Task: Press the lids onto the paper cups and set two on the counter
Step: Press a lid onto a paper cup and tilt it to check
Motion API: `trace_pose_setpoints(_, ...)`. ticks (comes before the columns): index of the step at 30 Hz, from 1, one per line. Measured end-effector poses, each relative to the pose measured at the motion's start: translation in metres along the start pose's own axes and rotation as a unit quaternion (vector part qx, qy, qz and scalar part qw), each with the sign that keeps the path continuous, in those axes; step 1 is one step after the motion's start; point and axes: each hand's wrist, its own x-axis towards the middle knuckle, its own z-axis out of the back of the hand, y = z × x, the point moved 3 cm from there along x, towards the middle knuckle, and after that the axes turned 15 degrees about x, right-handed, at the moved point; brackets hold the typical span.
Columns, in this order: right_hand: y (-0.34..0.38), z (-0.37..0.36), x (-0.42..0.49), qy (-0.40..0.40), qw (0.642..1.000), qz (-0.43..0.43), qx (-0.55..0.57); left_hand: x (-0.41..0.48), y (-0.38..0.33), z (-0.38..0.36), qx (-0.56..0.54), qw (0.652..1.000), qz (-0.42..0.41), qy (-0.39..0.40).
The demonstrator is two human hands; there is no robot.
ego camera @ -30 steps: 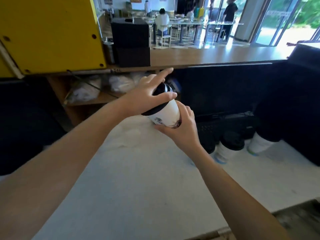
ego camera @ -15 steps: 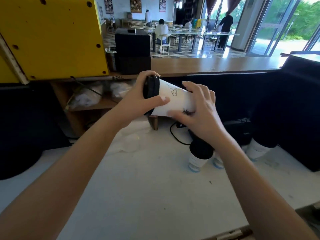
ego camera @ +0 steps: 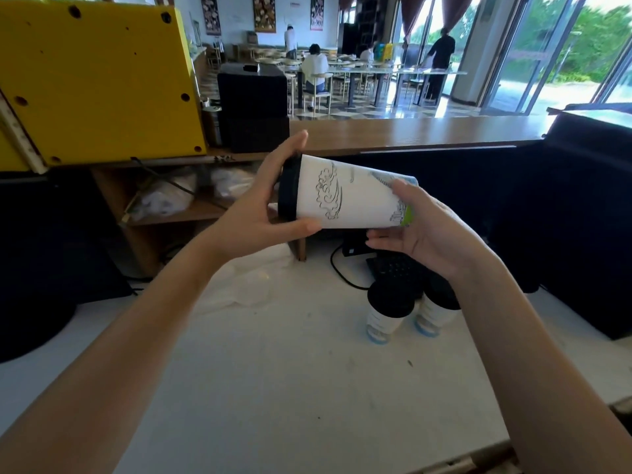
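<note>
I hold a white paper cup (ego camera: 345,196) with a line drawing on its side, lying horizontally in the air, its black lid (ego camera: 289,189) pointing left. My left hand (ego camera: 260,206) wraps the lid end, palm against the lid. My right hand (ego camera: 424,230) cups the cup's base from the right. Two more lidded cups stand upright on the white worktop (ego camera: 273,371): one (ego camera: 386,313) in front and another (ego camera: 436,311) partly hidden behind my right forearm.
A wooden counter (ego camera: 410,131) runs across the back, above the worktop. A yellow machine (ego camera: 95,77) and a black box (ego camera: 253,104) stand at its left. A keyboard (ego camera: 393,268) with a cable lies behind the cups. Dark equipment (ego camera: 588,217) fills the right.
The cup has turned from upright-tilted to lying sideways. My right hand slid from the cup's side to its base. The view rose and two standing cups came into sight.
</note>
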Motion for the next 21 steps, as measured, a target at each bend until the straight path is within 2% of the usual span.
trace_pose_setpoints(2,0.000,0.003,0.000,0.026,0.999,0.045,0.009,0.001,0.004,0.001,-0.138,0.987,0.078,0.008)
trace_pose_setpoints(4,0.000,0.005,-0.001,0.067,0.995,0.073,0.013,0.003,0.008,0.000,-0.277,0.946,0.162,0.039)
trace_pose_setpoints(5,0.001,0.006,-0.001,0.088,0.993,0.081,0.013,0.005,0.008,-0.002,-0.307,0.930,0.188,0.069)
trace_pose_setpoints(8,0.009,0.009,-0.002,0.132,0.984,0.107,-0.057,0.007,0.005,-0.004,-0.322,0.909,0.233,0.128)
trace_pose_setpoints(11,0.018,0.010,-0.002,0.125,0.973,0.122,-0.148,0.014,0.002,-0.007,-0.304,0.900,0.301,0.087)
trace_pose_setpoints(13,0.019,0.011,-0.002,0.128,0.976,0.106,-0.143,0.015,0.000,-0.012,-0.275,0.906,0.320,0.042)
trace_pose_setpoints(15,0.018,0.014,0.000,0.114,0.987,0.073,-0.090,0.017,-0.002,-0.018,-0.256,0.919,0.301,0.005)
trace_pose_setpoints(17,0.016,0.017,0.003,0.047,0.998,0.024,-0.041,0.015,-0.005,-0.022,-0.210,0.945,0.248,-0.025)
trace_pose_setpoints(19,0.013,0.015,0.005,-0.009,0.997,-0.024,-0.074,0.013,-0.010,-0.021,-0.103,0.980,0.165,-0.049)
trace_pose_setpoints(21,0.008,0.013,0.006,-0.018,0.991,-0.040,-0.127,0.012,-0.014,-0.019,0.001,0.996,0.078,-0.044)
